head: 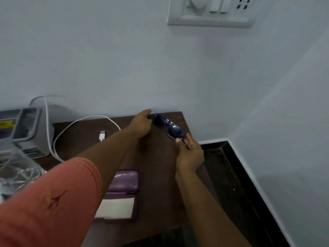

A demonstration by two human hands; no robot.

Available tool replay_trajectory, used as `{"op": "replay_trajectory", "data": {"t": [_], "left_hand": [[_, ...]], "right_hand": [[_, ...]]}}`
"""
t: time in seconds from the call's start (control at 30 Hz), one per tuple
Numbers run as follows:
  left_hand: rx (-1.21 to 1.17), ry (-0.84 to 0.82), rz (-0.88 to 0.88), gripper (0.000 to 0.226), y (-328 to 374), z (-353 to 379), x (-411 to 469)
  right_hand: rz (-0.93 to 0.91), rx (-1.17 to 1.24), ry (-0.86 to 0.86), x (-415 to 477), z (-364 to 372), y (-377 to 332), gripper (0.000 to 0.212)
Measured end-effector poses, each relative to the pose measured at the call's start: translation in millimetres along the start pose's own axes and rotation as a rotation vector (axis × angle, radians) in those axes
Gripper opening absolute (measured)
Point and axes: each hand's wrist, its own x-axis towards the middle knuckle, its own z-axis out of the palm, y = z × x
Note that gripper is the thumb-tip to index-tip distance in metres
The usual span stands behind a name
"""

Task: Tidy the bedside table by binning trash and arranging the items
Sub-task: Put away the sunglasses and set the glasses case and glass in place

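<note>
Blue sunglasses (pixel 166 126) lie near the far right corner of the dark brown bedside table (pixel 160 175). My right hand (pixel 189 152) pinches their near end with its fingertips. My left hand (pixel 141 124) rests at their far end by the wall, fingers curled; whether it grips the frame is hidden. An open purple glasses case (pixel 122 193) with a white cloth inside lies at the table's front, partly under my left arm. A white USB cable (pixel 102 135) loops across the back left.
A grey box-like device (pixel 25 131) stands at the left edge. Crinkled clear plastic (pixel 19 173) lies in front of it. A switch and socket panel (pixel 211 11) hangs on the wall above. Dark floor (pixel 231 175) shows to the right of the table.
</note>
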Motion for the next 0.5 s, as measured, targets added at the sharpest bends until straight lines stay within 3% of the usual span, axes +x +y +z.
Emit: {"op": "replay_trajectory", "data": {"t": [0.27, 0.5], "left_hand": [[-0.104, -0.012, -0.004, 0.045, 10.0, 22.9, 5.4], [-0.141, 0.007, 0.018, 0.043, 15.8, -3.2, -24.2]], "right_hand": [[-0.084, -0.089, 0.025, 11.6, 10.3, 4.5, 0.041], [0.091, 0.081, -0.06, 7.6, -4.6, -24.0, 0.033]]}}
